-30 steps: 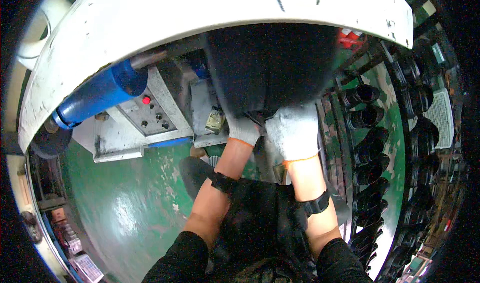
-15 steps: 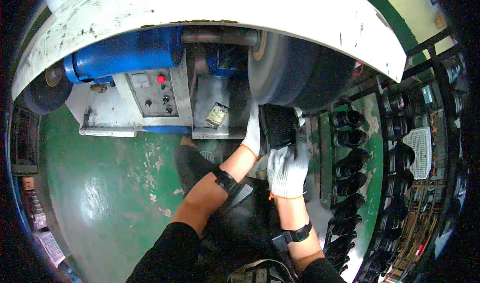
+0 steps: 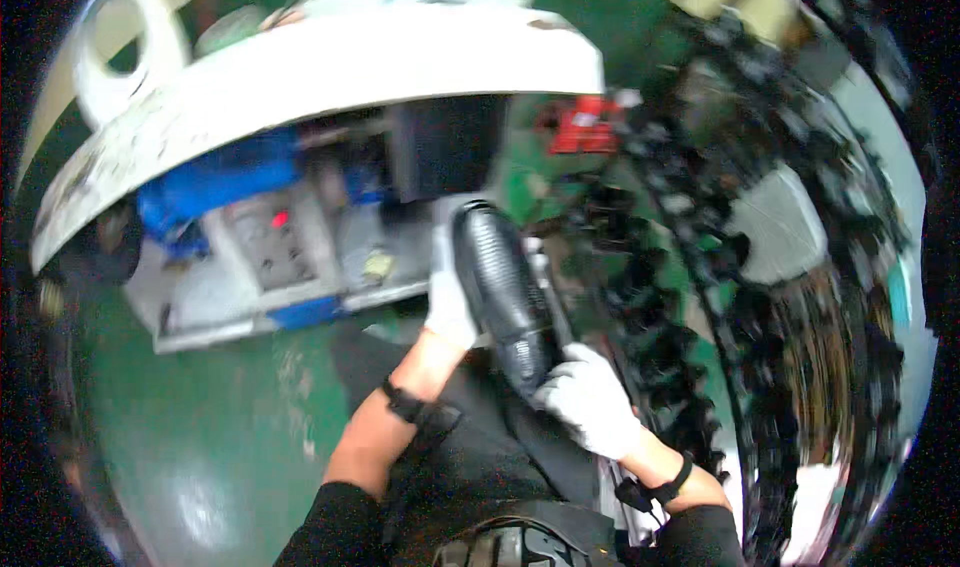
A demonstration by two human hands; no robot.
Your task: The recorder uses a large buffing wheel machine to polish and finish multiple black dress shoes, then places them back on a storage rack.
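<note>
We hold a black shoe (image 3: pixel 505 292), sole uppermost, just our side of the dark wheel (image 3: pixel 450 147), seemingly clear of it. Left hand (image 3: pixel 450 292), gloved, wraps its left flank; right hand (image 3: pixel 590 399), gloved, grasps the end farther from the wheel. How much sole is worked, how much remains: blurred, we cannot tell. Dark shoes (image 3: pixel 635 312) right of the wheel, equally unreadable.

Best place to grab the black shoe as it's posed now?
Probably the near end of the black shoe, coming from the right: it slants down toward the right hand, while the left hand lines its left side. Grip its side edges, since the ridged sole appears to face up.
</note>
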